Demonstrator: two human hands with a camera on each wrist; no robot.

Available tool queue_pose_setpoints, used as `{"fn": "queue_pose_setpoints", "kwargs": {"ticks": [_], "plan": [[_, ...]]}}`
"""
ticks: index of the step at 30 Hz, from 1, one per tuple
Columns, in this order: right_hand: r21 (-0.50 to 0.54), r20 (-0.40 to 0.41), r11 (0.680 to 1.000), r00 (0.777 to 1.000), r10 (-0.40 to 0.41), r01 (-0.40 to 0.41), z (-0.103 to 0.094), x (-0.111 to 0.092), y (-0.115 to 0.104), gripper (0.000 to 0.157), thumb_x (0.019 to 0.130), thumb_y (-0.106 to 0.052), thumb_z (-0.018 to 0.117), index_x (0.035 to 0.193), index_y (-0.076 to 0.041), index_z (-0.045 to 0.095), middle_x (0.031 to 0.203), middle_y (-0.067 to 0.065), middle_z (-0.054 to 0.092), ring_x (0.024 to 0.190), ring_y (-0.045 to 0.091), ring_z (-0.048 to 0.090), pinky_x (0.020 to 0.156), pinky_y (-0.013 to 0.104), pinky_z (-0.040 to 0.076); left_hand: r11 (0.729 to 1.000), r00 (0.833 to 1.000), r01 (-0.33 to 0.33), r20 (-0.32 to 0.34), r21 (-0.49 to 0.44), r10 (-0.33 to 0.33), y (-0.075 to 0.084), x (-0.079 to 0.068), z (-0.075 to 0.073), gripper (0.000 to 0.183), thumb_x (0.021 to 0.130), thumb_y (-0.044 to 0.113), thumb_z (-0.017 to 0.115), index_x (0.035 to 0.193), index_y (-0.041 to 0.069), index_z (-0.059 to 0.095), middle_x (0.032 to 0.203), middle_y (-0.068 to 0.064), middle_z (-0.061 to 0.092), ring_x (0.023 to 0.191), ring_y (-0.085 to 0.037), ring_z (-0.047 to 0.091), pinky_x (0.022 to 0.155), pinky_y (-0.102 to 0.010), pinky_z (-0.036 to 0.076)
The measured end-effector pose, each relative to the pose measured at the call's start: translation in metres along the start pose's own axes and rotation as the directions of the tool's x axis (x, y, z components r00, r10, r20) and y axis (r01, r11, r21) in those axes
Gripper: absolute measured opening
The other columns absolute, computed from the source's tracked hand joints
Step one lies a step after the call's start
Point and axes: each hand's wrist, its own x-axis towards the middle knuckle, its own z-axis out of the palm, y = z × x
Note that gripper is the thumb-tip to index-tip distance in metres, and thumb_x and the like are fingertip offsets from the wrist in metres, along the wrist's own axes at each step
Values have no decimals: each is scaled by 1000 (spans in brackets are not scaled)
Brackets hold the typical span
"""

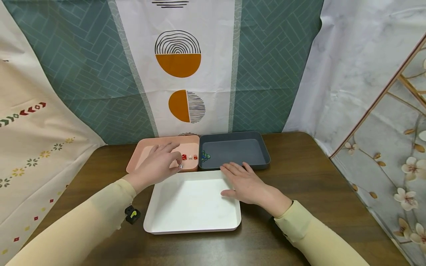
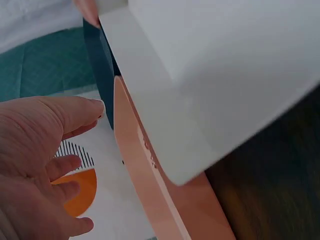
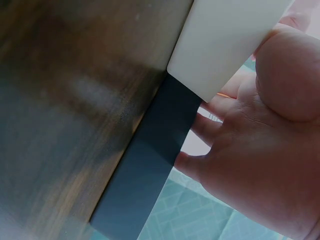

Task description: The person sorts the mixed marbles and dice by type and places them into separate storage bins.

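My left hand (image 1: 156, 164) pinches a small white die (image 1: 181, 166) between thumb and index finger, above the near edge of the pink tray (image 1: 143, 146). In the left wrist view the die is mostly hidden behind the fingertips of that hand (image 2: 45, 155). Inside the pink tray lie red dice (image 1: 184, 157) and another white die (image 1: 190, 157). With its fingers spread, my right hand (image 1: 246, 184) is over the far right corner of the white tray (image 1: 193, 225); whether it touches the rim I cannot tell.
Beside the pink tray stands a dark blue tray (image 1: 236, 147) with a few small green and blue pieces (image 1: 205, 156) at its left end. A small black object (image 1: 132, 214) with a yellow-green mark sits left of the white tray. Patterned cloth (image 1: 266, 66) hangs behind the wooden table (image 1: 293, 177).
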Motion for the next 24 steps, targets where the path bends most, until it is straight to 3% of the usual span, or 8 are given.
{"fn": "queue_pose_setpoints", "kwargs": {"ticks": [6,11,19,24], "plan": [[5,-3,1000,1000,2,-2,-1,-1,1,91,105,-56,71,174,-11,34,179,10,33,167,33,26,132,65,13,1000,1000,-1,-23,0,1,-15,-3,-5,15,93,13,91,97,19,77,158,-25,57,151,-48,47,119,-74,35],[6,10,1000,1000,16,-16,-1,0,-1,89,106,-57,69,175,-13,33,180,7,32,167,31,24,133,63,12,998,998,12,-56,68,-8,-30,-4,-8,13,93,14,88,92,22,78,152,-23,64,149,-48,51,121,-65,33],[27,8,1000,1000,14,-14,0,0,-1,90,106,-56,71,175,-12,33,180,8,32,167,31,23,133,63,11,993,995,99,-9,-60,-100,-51,-6,-8,9,95,15,83,95,16,74,160,-29,54,154,-58,35,122,-79,21],[33,3,999,1000,14,-14,1,0,0,90,106,-55,71,175,-12,33,180,8,32,167,32,23,133,63,10,988,991,135,5,-70,-135,-65,-7,-6,9,97,16,81,100,13,73,161,-30,51,155,-59,33,119,-83,21]]}}
